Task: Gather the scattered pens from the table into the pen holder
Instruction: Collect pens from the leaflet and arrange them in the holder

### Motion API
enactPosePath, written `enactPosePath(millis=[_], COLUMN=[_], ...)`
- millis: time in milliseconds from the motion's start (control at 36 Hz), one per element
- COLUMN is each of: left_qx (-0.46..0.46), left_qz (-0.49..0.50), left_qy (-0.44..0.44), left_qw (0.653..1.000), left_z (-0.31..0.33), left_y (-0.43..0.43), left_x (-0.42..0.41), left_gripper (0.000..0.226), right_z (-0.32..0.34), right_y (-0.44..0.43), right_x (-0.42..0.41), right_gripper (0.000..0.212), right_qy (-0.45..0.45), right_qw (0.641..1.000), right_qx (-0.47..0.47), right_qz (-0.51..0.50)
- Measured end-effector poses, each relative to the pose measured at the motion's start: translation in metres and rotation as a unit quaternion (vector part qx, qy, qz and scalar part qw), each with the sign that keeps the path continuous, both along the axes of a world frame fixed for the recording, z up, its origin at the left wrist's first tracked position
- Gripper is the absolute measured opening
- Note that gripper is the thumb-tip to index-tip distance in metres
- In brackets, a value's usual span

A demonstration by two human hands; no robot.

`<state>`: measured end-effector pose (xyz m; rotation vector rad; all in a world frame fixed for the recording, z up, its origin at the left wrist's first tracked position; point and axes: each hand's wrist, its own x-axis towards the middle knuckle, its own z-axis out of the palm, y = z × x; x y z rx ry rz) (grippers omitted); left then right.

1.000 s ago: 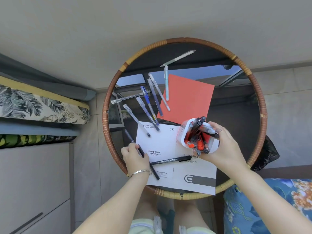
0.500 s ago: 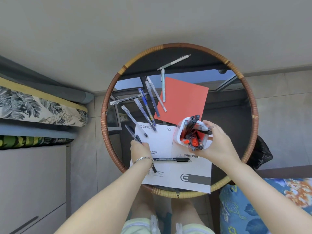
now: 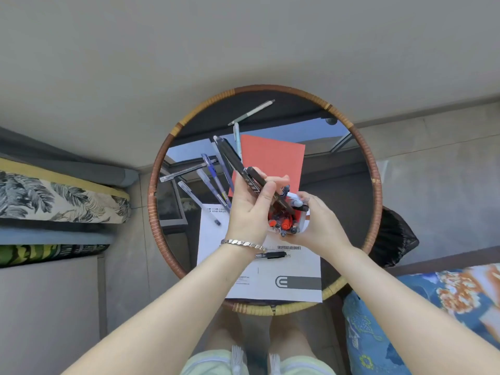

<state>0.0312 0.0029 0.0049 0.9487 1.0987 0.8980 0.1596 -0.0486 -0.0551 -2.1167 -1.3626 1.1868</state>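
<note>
My left hand (image 3: 250, 205) grips a black pen (image 3: 235, 162), raised and tilted, its lower end over the pen holder (image 3: 300, 220). My right hand (image 3: 320, 226) holds that white holder, which is full of black and orange pens, above the white sheet. Several clear and blue pens (image 3: 213, 180) lie scattered on the round table (image 3: 370, 182) to the left. Two pale pens (image 3: 253, 112) lie near the far rim. One black pen (image 3: 272, 255) rests on the white sheet, partly hidden by my left wrist.
A red sheet (image 3: 276, 158) and a white printed sheet (image 3: 286, 277) lie on the glass top inside the woven rim. A leaf-print cushion (image 3: 56, 196) is at left, a black bag (image 3: 395, 236) at right, blue floral fabric (image 3: 422, 320) at lower right.
My left hand lifted the black pen off the left side of the white sheet and carried it up and right to the holder. The right hand kept hold of the holder.
</note>
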Motion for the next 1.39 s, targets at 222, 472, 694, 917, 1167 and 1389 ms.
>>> enactPosePath(millis=[222,472,694,917,1167,1389], left_qx=[0.024,0.091,0.091,0.020,0.116,0.021], left_qz=[-0.121,-0.089,-0.205,-0.128,-0.155,-0.161], left_qy=[0.111,0.213,0.336,0.187,0.315,0.229], left_qw=[0.986,0.969,0.915,0.974,0.929,0.960], left_z=[-0.033,-0.035,-0.040,-0.021,-0.023,-0.027], left_y=[-0.012,-0.016,-0.008,0.001,0.007,0.009], left_x=[-0.001,-0.003,0.001,-0.011,-0.012,0.005], left_gripper=[0.031,0.029,0.029,0.022,0.023,0.024], right_z=[-0.002,-0.003,0.002,-0.001,0.001,0.003], right_y=[-0.005,-0.006,-0.004,-0.005,-0.004,-0.004], right_x=[-0.001,-0.001,-0.001,0.000,-0.001,-0.001], right_gripper=[0.083,0.087,0.078,0.087,0.090,0.086], right_qy=[0.017,0.018,0.027,0.030,0.029,0.033], right_qw=[1.000,1.000,0.999,0.999,0.999,0.999], right_qx=[0.010,-0.003,0.000,-0.010,-0.014,-0.008], right_qz=[-0.013,-0.022,-0.021,-0.014,-0.015,-0.021])
